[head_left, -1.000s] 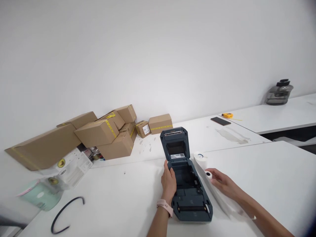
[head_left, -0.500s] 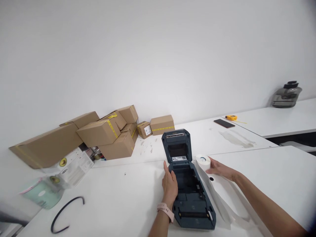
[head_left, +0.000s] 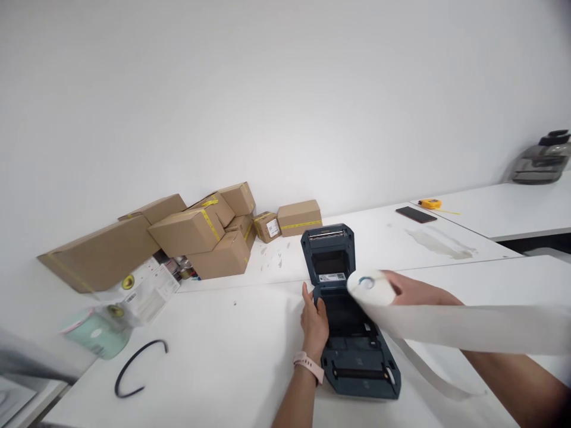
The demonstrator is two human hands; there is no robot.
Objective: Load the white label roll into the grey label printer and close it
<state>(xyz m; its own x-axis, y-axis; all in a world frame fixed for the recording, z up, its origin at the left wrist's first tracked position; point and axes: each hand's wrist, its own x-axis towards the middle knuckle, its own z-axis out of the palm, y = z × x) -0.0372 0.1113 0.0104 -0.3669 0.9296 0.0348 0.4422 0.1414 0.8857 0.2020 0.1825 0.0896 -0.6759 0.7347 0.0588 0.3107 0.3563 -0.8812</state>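
Observation:
A dark label printer [head_left: 357, 371] lies on the white table with its lid [head_left: 329, 255] raised. My left hand [head_left: 314, 321] grips the printer's left side, thumb over the edge near the hinge. In my right hand [head_left: 413, 289] is a white label roll [head_left: 368, 288], tilted and held above the printer's right edge by the hinge. A long loose strip of label paper [head_left: 473, 327] trails from the roll to the right, across my right forearm. Another part of the strip curls down toward the table.
Cardboard boxes [head_left: 218, 255] are stacked against the wall at left. Before them stand a mint-green container [head_left: 98, 336] and a white package [head_left: 151, 291]; a black curved strip [head_left: 122, 371] lies nearer. Farther right are a phone [head_left: 416, 214], tape measure [head_left: 430, 204] and water jug [head_left: 540, 161].
My right hand has lifted the label roll off the table and tilted it toward the printer's open bay. The paper strip has swung up across my forearm. My left hand stays on the printer.

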